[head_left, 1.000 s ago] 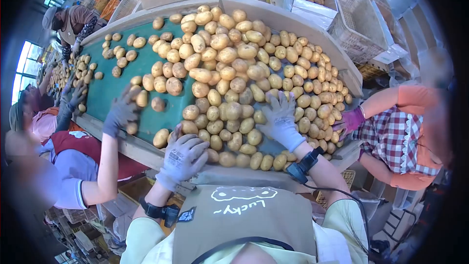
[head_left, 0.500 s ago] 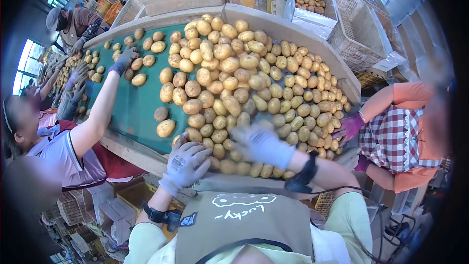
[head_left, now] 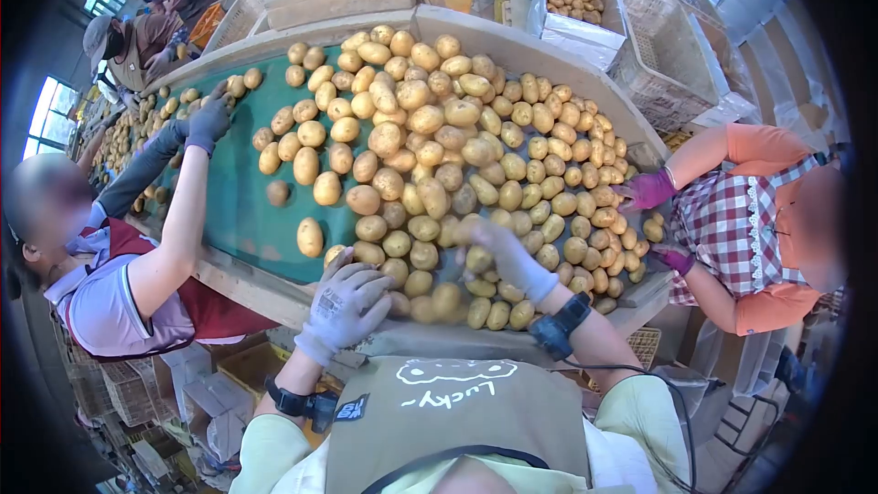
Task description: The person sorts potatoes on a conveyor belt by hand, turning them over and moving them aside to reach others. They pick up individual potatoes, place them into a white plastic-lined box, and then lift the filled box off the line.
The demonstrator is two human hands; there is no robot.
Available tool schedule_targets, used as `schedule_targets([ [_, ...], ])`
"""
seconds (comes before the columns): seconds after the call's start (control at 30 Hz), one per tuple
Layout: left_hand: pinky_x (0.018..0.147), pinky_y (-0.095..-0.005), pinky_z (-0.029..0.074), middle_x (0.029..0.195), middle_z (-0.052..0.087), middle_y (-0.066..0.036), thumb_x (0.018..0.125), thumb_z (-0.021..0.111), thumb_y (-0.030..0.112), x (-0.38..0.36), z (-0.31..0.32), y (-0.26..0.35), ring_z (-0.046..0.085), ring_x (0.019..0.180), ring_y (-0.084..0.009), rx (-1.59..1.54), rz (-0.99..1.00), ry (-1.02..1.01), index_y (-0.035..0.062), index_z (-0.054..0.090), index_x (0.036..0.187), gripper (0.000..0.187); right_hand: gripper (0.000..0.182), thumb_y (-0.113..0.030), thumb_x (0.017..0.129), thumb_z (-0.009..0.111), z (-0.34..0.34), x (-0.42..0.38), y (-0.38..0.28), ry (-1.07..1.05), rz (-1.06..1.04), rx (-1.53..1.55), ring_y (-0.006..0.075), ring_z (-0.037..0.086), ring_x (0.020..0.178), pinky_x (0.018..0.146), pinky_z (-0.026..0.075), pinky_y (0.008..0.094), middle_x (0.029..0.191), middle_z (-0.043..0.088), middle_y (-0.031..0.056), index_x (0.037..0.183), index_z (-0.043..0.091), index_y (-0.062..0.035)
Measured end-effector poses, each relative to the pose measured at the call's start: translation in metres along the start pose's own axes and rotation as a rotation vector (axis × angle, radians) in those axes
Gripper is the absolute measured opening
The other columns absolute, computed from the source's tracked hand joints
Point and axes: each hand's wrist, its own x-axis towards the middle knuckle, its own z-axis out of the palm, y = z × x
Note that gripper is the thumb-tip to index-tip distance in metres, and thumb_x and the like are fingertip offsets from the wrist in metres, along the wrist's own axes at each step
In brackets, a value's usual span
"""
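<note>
Right hand: my right hand point(head_left: 503, 256), in a pale grey-white knit glove, is smeared by motion at 12 o'clock, low over the near side of the heap. Fingers point away and left; a potato shows at the fingertips. Touching or gripped, I cannot tell; nor how far the fingers are open.
Potatoes: smooth, oval, yellow-tan potatoes point(head_left: 425, 119) heaped from 11 to 1 o'clock, piled highest at 12. A few near my right hand are blurred, so I read that patch as shifting.
Left hand: my left hand point(head_left: 343, 306), same glove, at 11 o'clock by the near edge. Fingers parted, loosely curved; I see nothing in the grip. A potato lies just beyond the fingertips.
Belt: flat, dull green belt point(head_left: 238, 210) at 10 o'clock, potatoes scattered singly on it, one of them blurred.
Rim: raised, scuffed, grey-brown wall point(head_left: 521, 44) curving round the far side, 11 to 2 o'clock.
Neighbours: at 10 o'clock, a co-worker's dark grey glove point(head_left: 208, 123) reaches over the belt; at 2 to 3 o'clock, a co-worker's magenta glove point(head_left: 647, 190) touches the heap.
Containers: white open carton point(head_left: 583, 37) with potatoes, 1 o'clock; beside it, a pale lattice plastic crate point(head_left: 640, 80).
</note>
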Motion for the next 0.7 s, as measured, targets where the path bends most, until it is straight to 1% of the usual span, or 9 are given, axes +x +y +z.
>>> schedule_targets([
  [0.2,0.118,-0.0514,0.040,0.109,0.076,-0.007,0.088,0.072,0.024,0.001,0.002,-0.002,0.069,0.112,-0.0283,0.027,0.046,0.014,0.0099,0.077,0.109,0.026,0.046,-0.045,0.107,0.057,-0.010,-0.024,-0.021,0.094,0.029,0.267,0.0196,0.069,0.078,0.069,0.058,0.0284,0.100,0.068,0.0094,0.128,0.061,-0.0048],
  [0.3,0.118,-0.0517,0.040,0.108,0.076,-0.009,0.088,0.074,0.025,-0.001,0.003,-0.003,0.069,0.113,-0.0296,-0.006,0.010,0.004,0.0088,0.077,0.110,0.028,0.032,-0.033,0.102,0.069,-0.003,-0.024,-0.026,0.301,-0.178,-0.202,0.0126,0.068,0.080,0.071,0.058,0.0288,0.089,0.071,0.0044,0.112,0.071,-0.0018],
  [0.33,0.118,-0.0518,0.040,0.108,0.076,-0.009,0.088,0.074,0.025,-0.001,0.004,-0.003,0.069,0.113,-0.0297,-0.025,-0.013,0.003,0.0087,0.077,0.110,0.028,0.039,-0.041,0.095,0.076,0.003,-0.021,-0.035,0.394,-0.470,-0.516,0.0162,0.068,0.074,0.069,0.057,0.0335,0.087,0.073,0.0066,0.110,0.073,-0.0049],
  [0.4,0.121,-0.0522,0.037,0.108,0.077,-0.010,0.088,0.072,0.024,0.003,0.004,0.000,0.069,0.114,-0.0306,-0.037,-0.017,0.011,0.0093,0.079,0.111,0.029,0.053,-0.048,0.088,0.079,-0.004,-0.036,-0.096,0.197,-0.573,-1.168,0.0236,0.068,0.071,0.070,0.057,0.0397,0.082,0.071,0.0092,0.122,0.071,-0.0080],
  [0.47,0.121,-0.0523,0.036,0.107,0.078,-0.009,0.088,0.072,0.024,0.004,0.003,-0.001,0.069,0.113,-0.0306,-0.020,-0.026,-0.014,0.0101,0.080,0.110,0.028,0.069,-0.054,0.089,0.075,0.002,-0.034,-0.187,-0.033,-0.472,-1.894,0.0300,0.066,0.066,0.069,0.056,0.0399,0.076,0.068,0.0106,0.140,0.062,-0.0089],
  [0.5,0.122,-0.0523,0.036,0.106,0.078,-0.007,0.087,0.072,0.025,0.005,0.004,-0.001,0.070,0.113,-0.0301,-0.018,-0.027,-0.014,0.0112,0.080,0.109,0.027,0.067,-0.050,0.094,0.069,-0.002,-0.022,-0.227,0.075,-0.185,-2.030,0.0282,0.067,0.074,0.067,0.055,0.0430,0.080,0.068,0.0120,0.147,0.054,-0.0108],
  [0.6,0.122,-0.0516,0.036,0.107,0.078,-0.007,0.087,0.073,0.025,0.008,-0.001,0.004,0.070,0.112,-0.0296,0.008,-0.057,-0.051,0.0118,0.081,0.108,0.027,0.034,-0.030,0.088,0.082,-0.106,0.015,-0.295,0.931,-1.038,-1.792,0.0324,0.070,0.099,0.092,0.054,0.0451,0.099,0.071,0.0141,0.112,0.071,-0.0088],
  [0.63,0.118,-0.0519,0.039,0.107,0.077,-0.007,0.088,0.070,0.028,0.006,0.001,0.003,0.069,0.113,-0.0285,-0.005,-0.064,-0.032,0.0109,0.079,0.108,0.027,0.037,-0.029,0.087,0.083,-0.106,0.017,-0.324,1.108,-1.174,-1.730,0.0349,0.068,0.107,0.104,0.051,0.0477,0.103,0.071,0.0155,0.114,0.071,-0.0075],
  [0.7,0.118,-0.0518,0.039,0.107,0.077,-0.006,0.088,0.070,0.027,0.006,0.000,0.001,0.069,0.113,-0.0280,-0.014,-0.054,0.017,0.0111,0.079,0.107,0.026,0.041,-0.030,0.086,0.084,-0.085,0.011,-0.327,1.042,-1.332,-1.755,0.0367,0.066,0.110,0.110,0.046,0.0505,0.107,0.070,0.0158,0.116,0.069,-0.0064],
])
